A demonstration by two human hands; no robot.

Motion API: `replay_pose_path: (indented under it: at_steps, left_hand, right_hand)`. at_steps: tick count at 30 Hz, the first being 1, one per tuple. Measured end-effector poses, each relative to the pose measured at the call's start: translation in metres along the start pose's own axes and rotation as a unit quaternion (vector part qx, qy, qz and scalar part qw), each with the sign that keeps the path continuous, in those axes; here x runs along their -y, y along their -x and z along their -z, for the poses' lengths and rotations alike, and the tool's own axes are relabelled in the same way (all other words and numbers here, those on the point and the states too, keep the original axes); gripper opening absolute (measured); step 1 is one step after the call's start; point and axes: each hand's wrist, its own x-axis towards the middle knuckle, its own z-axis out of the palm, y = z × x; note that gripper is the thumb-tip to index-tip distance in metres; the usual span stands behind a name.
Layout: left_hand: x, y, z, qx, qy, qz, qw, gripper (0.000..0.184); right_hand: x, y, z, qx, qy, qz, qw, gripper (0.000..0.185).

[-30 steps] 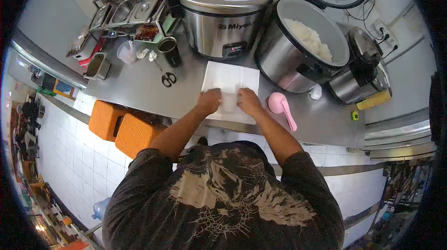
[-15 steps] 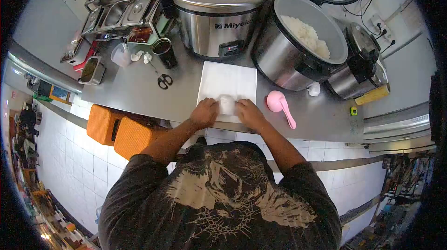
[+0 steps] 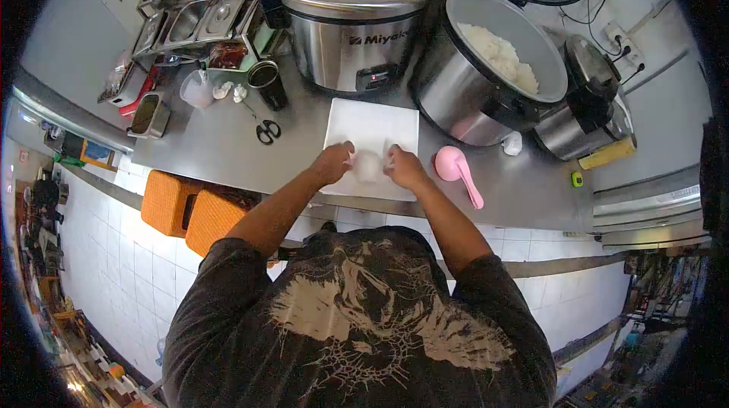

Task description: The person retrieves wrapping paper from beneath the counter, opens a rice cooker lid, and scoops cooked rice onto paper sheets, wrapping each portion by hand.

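White bundle between left hand and right hand
Fingers of both pinch its wrapping; white sheet lies beneath them, pink scoop to their right.

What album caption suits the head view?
Left hand and right hand flank a white mound on a white sheet, near a pink scoop and open rice cooker.

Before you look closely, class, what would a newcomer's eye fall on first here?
Probably the open rice cooker of white rice, at the back right of the steel counter. Next, the bright pink scoop lying right of the white sheet. Then the left hand and right hand, either side of a blurred white mound over that sheet.
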Motion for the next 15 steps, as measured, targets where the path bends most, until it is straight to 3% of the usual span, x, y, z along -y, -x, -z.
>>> replay_pose_path:
  at_steps: [2,3,6,9,12,15]
  left_hand:
    - [0.020,-0.008,-0.018,-0.119,-0.094,-0.094,0.984,0.025]
    - [0.015,-0.009,-0.021,-0.104,-0.131,-0.067,0.984,0.024]
    - [-0.008,-0.004,-0.030,-0.072,-0.179,-0.005,0.981,0.023]
    - [-0.016,0.006,-0.025,-0.064,-0.058,-0.001,0.996,0.022]
    - [-0.018,0.021,-0.019,-0.044,0.133,-0.024,0.990,0.021]
    - [-0.040,0.027,-0.014,-0.056,0.225,-0.026,0.972,0.021]
  right_hand:
    - [-0.008,-0.019,-0.013,-0.007,0.035,-0.011,0.999,0.025]
    - [-0.019,-0.029,-0.030,-0.028,0.110,0.004,0.993,0.030]
    - [-0.013,-0.023,-0.031,-0.084,0.150,0.087,0.981,0.021]
    - [0.015,0.004,0.000,0.049,-0.114,-0.030,0.992,0.018]
    - [0.002,0.022,-0.012,0.070,-0.401,0.029,0.913,0.029]
    - [0.017,0.046,-0.007,-0.017,-0.338,0.050,0.939,0.037]
